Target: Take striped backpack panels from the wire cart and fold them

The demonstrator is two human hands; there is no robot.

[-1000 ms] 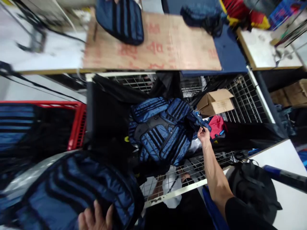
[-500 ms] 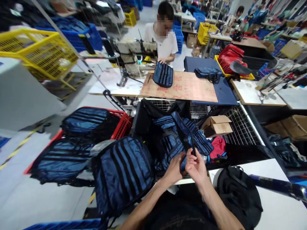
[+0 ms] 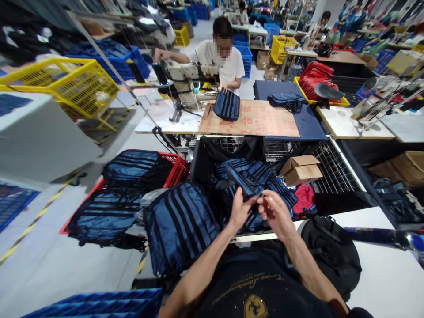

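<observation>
A blue piece [image 3: 239, 177] is held over the bin's [image 3: 253, 237] near edge, in the closed grip of the left hand [image 3: 241, 208]. The right hand [image 3: 277, 211] is half curled beside it; whether anything is pinched cannot be told. Loose panels [image 3: 260, 171] seem not yet joined; bags [image 3: 130, 164] seem assembled.

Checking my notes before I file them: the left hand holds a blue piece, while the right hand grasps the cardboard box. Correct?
Not the box: in the head view, the right hand is beside the blue piece, and the cardboard box stands beyond, untouched. The left hand does hold the piece.
</observation>
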